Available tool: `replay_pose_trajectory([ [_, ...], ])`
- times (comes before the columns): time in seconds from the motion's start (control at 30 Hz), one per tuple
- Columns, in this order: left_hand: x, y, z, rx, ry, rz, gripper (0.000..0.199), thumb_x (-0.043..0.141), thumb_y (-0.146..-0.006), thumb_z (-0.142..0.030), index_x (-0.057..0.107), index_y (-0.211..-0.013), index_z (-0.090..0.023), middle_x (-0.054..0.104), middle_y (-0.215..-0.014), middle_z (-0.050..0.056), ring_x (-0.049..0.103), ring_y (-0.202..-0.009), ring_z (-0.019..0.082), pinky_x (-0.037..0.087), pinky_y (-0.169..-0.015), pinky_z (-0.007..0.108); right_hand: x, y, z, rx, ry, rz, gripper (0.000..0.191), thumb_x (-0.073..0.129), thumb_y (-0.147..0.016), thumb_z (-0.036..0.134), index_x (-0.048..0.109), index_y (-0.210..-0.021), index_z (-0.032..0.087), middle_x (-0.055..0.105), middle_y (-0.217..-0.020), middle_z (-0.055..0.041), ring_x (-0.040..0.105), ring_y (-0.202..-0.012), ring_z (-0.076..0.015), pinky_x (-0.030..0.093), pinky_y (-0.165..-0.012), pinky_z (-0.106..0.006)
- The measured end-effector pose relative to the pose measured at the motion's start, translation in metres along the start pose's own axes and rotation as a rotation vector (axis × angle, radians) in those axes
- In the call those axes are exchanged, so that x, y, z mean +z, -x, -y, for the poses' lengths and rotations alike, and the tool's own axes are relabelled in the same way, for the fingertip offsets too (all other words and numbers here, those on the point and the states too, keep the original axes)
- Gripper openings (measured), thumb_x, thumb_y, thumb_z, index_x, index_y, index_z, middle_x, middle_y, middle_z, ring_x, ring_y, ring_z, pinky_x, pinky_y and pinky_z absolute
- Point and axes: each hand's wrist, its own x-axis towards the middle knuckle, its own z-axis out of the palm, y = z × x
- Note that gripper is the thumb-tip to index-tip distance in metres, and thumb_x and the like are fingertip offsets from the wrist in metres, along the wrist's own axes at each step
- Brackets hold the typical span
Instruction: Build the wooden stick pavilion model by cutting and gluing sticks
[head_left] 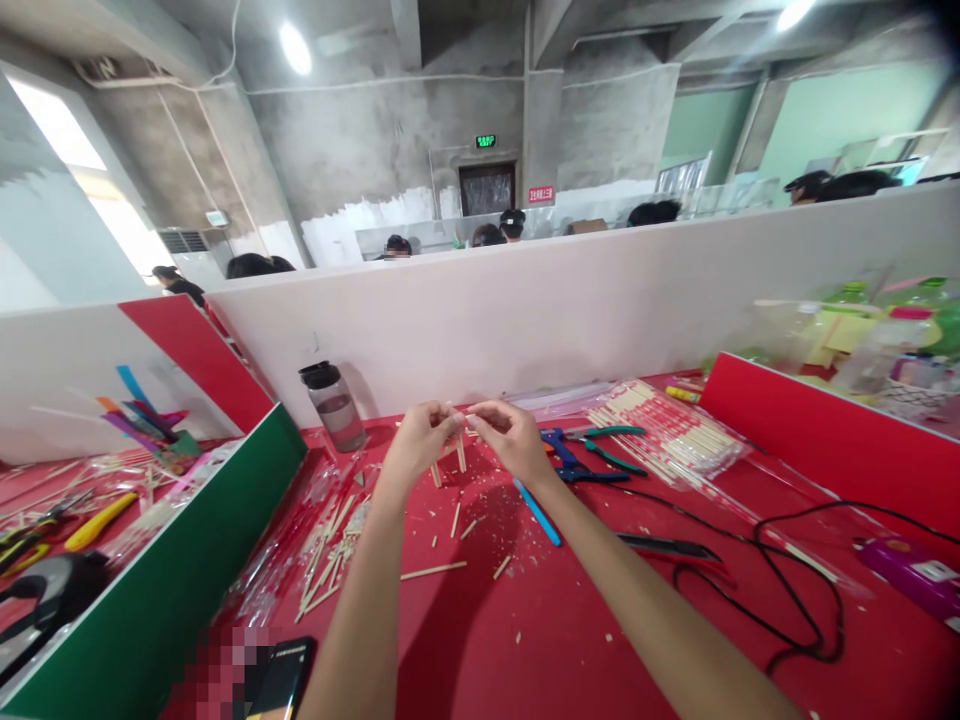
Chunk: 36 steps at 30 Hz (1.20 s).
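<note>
Both my hands are raised over the far middle of the red table (480, 620), fingertips nearly touching. My left hand (426, 438) pinches the top of a small frame of wooden sticks (460, 452), whose legs hang below the fingers. My right hand (511, 436) is closed at the frame's upper right; what its fingertips grip is too small to make out. Beneath them lie stick pieces (456, 520) and scattered chips. A blue pen (538, 514) lies below my right wrist.
A bottle (337, 408) stands at the back left, near loose sticks (322, 570). Green-handled pliers (615, 452), bundled sticks (675, 425), a black cable (795, 600) and a purple can (911, 575) lie right. A phone (281, 680) is front left; a green divider (180, 560) borders the left.
</note>
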Motion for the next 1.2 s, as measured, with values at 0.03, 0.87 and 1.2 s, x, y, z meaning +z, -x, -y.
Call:
replay_pose_trajectory([
  [0.03,0.002,0.0,-0.001,-0.001,0.019,0.01,0.029,0.065,-0.075,-0.042,0.061,-0.068,-0.015,0.054,-0.054,-0.003,0.044,-0.049,0.009,0.032,-0.049,0.022,-0.001,-0.001,-0.001,0.0,0.002,0.012,0.021,0.065,-0.082,0.035,0.07,-0.092,0.017,0.073,-0.09,-0.006,0.068,-0.083,-0.0193,0.054,-0.076,-0.029],
  [0.87,-0.039,0.008,0.131,-0.243,0.094,-0.107,0.05,0.078,-0.056,-0.041,0.067,-0.095,-0.011,0.072,-0.1,0.015,0.066,-0.097,0.029,0.049,-0.087,0.04,-0.028,-0.005,-0.05,-0.033,0.532,0.107,0.015,0.057,-0.082,0.024,0.07,-0.087,0.019,0.072,-0.081,-0.0047,0.066,-0.072,-0.0184,0.051,-0.07,-0.029],
  [1.2,-0.022,0.005,0.131,-0.139,0.076,-0.085,0.03,0.073,-0.06,-0.035,0.066,-0.079,-0.014,0.074,-0.082,0.008,0.066,-0.086,0.027,0.049,-0.084,0.041,-0.026,-0.008,-0.048,-0.02,0.537,0.127,0.015,0.058,-0.081,0.025,0.07,-0.085,0.018,0.07,-0.075,-0.0042,0.063,-0.068,-0.0175,0.049,-0.066,-0.028],
])
